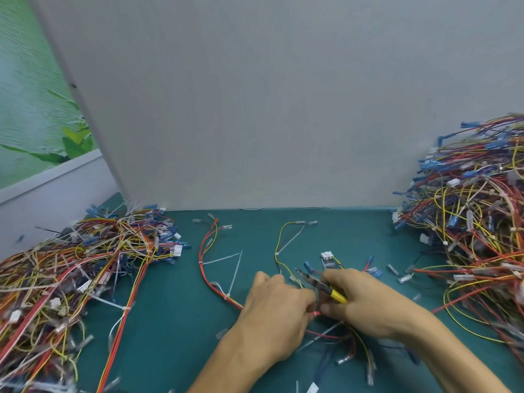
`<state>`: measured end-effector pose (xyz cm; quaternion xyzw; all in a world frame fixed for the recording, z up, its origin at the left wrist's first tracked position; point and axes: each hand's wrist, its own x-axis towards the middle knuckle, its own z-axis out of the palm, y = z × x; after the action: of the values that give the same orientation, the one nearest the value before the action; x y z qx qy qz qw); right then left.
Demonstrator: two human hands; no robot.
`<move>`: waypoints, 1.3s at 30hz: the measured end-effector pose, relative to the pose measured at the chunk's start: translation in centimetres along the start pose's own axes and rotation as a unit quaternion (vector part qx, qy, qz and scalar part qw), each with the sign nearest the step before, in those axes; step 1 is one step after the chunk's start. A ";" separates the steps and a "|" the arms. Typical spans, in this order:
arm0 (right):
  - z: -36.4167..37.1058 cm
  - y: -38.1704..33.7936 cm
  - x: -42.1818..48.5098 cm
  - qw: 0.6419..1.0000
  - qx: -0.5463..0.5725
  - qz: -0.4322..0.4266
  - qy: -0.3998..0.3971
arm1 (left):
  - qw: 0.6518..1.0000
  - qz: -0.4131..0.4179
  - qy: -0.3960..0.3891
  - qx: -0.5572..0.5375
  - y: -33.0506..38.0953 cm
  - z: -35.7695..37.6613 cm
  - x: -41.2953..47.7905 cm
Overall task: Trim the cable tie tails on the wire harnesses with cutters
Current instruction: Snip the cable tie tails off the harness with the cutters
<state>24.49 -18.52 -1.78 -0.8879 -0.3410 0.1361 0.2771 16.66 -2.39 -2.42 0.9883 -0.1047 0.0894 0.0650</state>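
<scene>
Looking across the bench now: a big grey board (283,95) stands at the far side, with a green mat (175,330) under everything. On the right sits a tall heap of harnesses (476,222), and on the left a flatter heap (71,279) with white ties poking out of it. Between them one harness (202,263) is spread on the mat, its red and yellow wires curving from far to near, and that looks like the one in hand.

The left hand (275,310) is curled over the near end, fingers pinching the wires just beside the tool. The right hand (365,302) is wrapped round the cutters (329,289), with a yellow grip showing and the dark nose pointing far and left. Whether the blades are parted I can't tell, as it's too blurred. Two long white tie tails (235,272) stand off the red wire left of the hands, uncut.

To do this well, I'd say pull the tail taut with the left fingers and lay the blades flush against the tie's head. Keep the wire insulation clear of the blades, then make one clean squeeze so no sharp stub is left.
</scene>
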 end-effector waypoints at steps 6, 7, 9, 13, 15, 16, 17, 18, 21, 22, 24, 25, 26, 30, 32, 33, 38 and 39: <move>0.2 -0.4 -0.1 1.000 0.017 0.011 -0.012 | 0.998 0.020 0.039 0.033 -0.1 -0.3 0.1; 0.2 -0.4 0.0 1.000 0.021 0.018 -0.010 | 0.997 0.031 0.052 0.042 -0.1 -0.3 0.1; 0.4 -0.4 0.1 0.999 0.033 0.040 -0.007 | 0.995 0.044 0.049 0.078 -0.1 -0.1 0.1; 0.6 -0.5 0.2 0.993 0.083 0.085 0.019 | 0.994 0.056 0.038 0.081 -0.1 0.2 0.2; 0.6 -0.6 0.2 0.989 0.106 0.096 0.033 | 0.995 0.057 0.031 0.079 -0.1 0.2 0.2; 0.6 -0.7 0.2 0.989 0.105 0.100 0.040 | 0.994 0.059 0.027 0.087 -0.1 0.2 0.2; 0.7 -0.8 0.2 0.989 0.098 0.102 0.044 | 0.994 0.059 0.026 0.090 -0.1 0.2 0.3; 0.8 -0.9 0.2 0.990 0.087 0.102 0.047 | 0.994 0.058 0.027 0.091 -0.2 0.4 0.3; 1.0 -1.1 0.2 0.992 0.062 0.096 0.047 | 0.996 0.039 0.031 0.069 -0.2 0.7 0.3; 1.0 -1.1 0.2 0.993 0.061 0.095 0.046 | 0.997 0.033 0.042 0.062 -0.3 0.9 0.3; 0.8 -1.0 0.2 0.993 0.061 0.095 0.042 | 0.998 0.026 0.048 0.031 -0.3 0.9 0.3; 0.7 -1.0 0.2 0.993 0.063 0.095 0.041 | 0.998 0.024 0.046 0.027 -0.2 0.8 0.4; 0.7 -1.0 0.2 0.992 0.070 0.095 0.042 | 0.998 0.025 0.047 0.031 -0.3 0.9 0.4; 1.0 -1.0 0.2 0.990 0.082 0.096 0.065 | 0.998 0.013 0.062 0.009 -0.2 1.1 0.5; 1.3 -1.1 0.2 0.990 0.067 0.095 0.076 | 0.999 -0.015 0.042 -0.019 -0.6 1.6 0.5; 1.3 -1.1 0.2 0.990 0.063 0.095 0.081 | 0.999 -0.032 0.019 -0.037 -0.9 1.7 0.6; 1.7 -1.2 0.2 0.991 0.061 0.075 0.094 | 0.983 -0.072 -0.005 -0.167 -1.6 1.9 0.5; 1.7 -1.3 0.2 0.992 0.052 0.069 0.095 | 0.980 -0.075 -0.014 -0.182 -1.7 2.0 0.5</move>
<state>23.22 -16.92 -2.46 -0.9024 -0.2437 0.0876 0.3443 17.82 -1.12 -4.48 0.9662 -0.0459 0.0494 0.2490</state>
